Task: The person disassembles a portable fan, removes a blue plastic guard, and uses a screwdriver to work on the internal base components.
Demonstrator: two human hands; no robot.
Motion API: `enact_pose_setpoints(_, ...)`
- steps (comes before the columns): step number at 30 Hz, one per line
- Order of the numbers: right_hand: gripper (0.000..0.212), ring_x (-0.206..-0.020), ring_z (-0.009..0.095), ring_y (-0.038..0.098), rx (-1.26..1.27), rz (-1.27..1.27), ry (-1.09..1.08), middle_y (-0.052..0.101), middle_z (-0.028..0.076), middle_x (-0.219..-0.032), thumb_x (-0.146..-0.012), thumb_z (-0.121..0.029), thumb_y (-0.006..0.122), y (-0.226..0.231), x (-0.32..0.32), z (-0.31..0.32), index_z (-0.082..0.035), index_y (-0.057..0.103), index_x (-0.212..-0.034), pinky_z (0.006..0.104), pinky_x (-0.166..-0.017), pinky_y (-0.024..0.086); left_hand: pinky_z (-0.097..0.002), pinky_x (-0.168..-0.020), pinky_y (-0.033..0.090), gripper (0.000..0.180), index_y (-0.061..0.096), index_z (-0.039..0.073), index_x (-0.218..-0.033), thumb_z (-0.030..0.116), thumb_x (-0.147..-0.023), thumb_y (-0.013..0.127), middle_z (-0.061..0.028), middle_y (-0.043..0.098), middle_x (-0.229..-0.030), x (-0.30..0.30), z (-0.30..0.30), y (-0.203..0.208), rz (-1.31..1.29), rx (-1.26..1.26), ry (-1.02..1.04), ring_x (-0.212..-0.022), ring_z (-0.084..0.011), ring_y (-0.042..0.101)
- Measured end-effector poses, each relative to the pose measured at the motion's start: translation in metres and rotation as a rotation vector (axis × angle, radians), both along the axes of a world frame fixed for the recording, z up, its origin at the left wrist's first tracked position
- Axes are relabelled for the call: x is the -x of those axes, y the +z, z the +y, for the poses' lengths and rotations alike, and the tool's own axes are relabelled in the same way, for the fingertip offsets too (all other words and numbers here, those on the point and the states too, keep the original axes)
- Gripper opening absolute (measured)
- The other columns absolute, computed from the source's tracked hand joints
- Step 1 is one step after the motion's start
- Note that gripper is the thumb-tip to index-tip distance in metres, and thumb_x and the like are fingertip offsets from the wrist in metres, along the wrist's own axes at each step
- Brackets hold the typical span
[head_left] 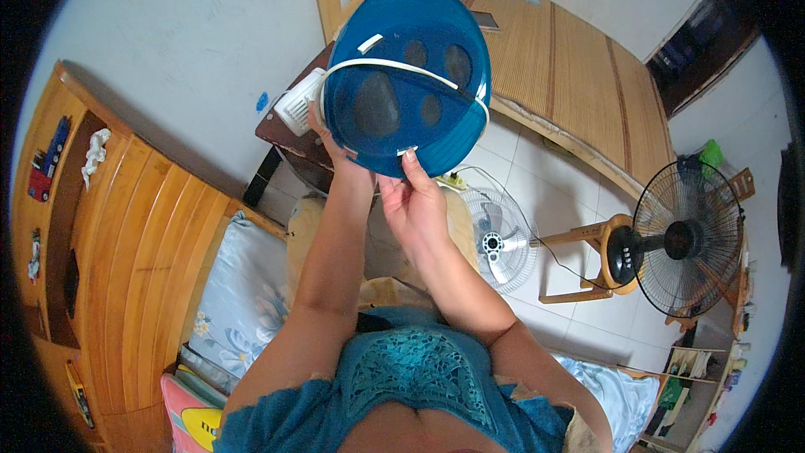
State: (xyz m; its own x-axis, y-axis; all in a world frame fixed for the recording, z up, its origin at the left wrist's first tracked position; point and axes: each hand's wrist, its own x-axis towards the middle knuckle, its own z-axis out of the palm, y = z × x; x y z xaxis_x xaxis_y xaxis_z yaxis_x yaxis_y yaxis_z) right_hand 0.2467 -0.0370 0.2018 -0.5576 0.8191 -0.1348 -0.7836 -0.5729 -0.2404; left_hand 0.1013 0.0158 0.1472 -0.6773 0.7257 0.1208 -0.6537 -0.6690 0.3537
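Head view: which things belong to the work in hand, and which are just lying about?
In hand:
glossy blue oval object with dark patches, held by the left grip, with the right grip at its lower edge
thin white curved strip across it

Apparently lying about:
black round-caged fan
pale round-caged fan
light-blue floral pillow

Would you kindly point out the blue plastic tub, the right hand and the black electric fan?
Blue plastic tub [406,91]: head view, its broad blue face.
Right hand [418,208]: head view, its palm side.
Black electric fan [683,239]: head view, central hub.
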Motion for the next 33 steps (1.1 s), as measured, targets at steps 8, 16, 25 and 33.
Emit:
enact_pose_setpoints(8, 0.037, -0.101, 0.023, 0.061, -0.020, -0.217, 0.223, 0.060, 0.015, -0.113, -0.091, -0.022, 0.057, -0.009, -0.013, 0.008, 0.001, 0.048, -0.118, 0.0377, -0.093, 0.049, -0.0429, -0.089, 0.050, 0.067, 0.045, 0.017, -0.129, 0.065, -0.083, 0.038, -0.0136, 0.052, -0.126, -0.008, -0.005, -0.001, 0.068, 0.029, -0.044, -0.112, -0.0276, 0.053)
enact_pose_setpoints(16, 0.047, -0.099, 0.026, 0.063, -0.010, -0.399, 0.397, 0.062, 0.021, -0.109, -0.092, -0.039, 0.052, -0.020, -0.044, 0.007, 0.002, 0.051, -0.116, 0.0359, -0.085, 0.053, -0.0394, -0.086, 0.050, 0.072, 0.046, 0.007, -0.123, 0.065, -0.081, 0.042, -0.0143, 0.057, -0.114, -0.030, -0.017, 0.000, -0.012, 0.150, -0.117, -0.102, -0.0270, 0.057)
enact_pose_setpoints(25, 0.028, -0.091, 0.027, 0.065, 0.083, -0.320, 0.202, 0.063, 0.018, -0.105, -0.091, -0.021, 0.057, -0.030, -0.032, -0.006, -0.001, 0.052, -0.111, 0.0347, -0.081, 0.056, -0.0380, -0.079, 0.055, 0.070, 0.049, 0.008, -0.119, 0.067, -0.082, 0.041, -0.0133, 0.061, -0.109, -0.020, -0.012, -0.036, -0.098, -0.027, -0.172, -0.095, -0.0246, 0.062)
enact_pose_setpoints(33, 0.019, -0.067, 0.017, 0.065, -0.373, -0.876, 0.551, 0.066, 0.011, -0.079, -0.091, -0.019, 0.058, -0.024, -0.084, 0.007, -0.001, 0.057, -0.095, 0.0257, -0.058, 0.052, -0.0396, -0.083, 0.052, 0.067, 0.049, 0.008, -0.121, 0.063, -0.081, 0.047, -0.0118, 0.060, -0.111, -0.017, -0.023, -0.037, -0.040, -0.106, -0.231, -0.098, -0.0254, 0.060)
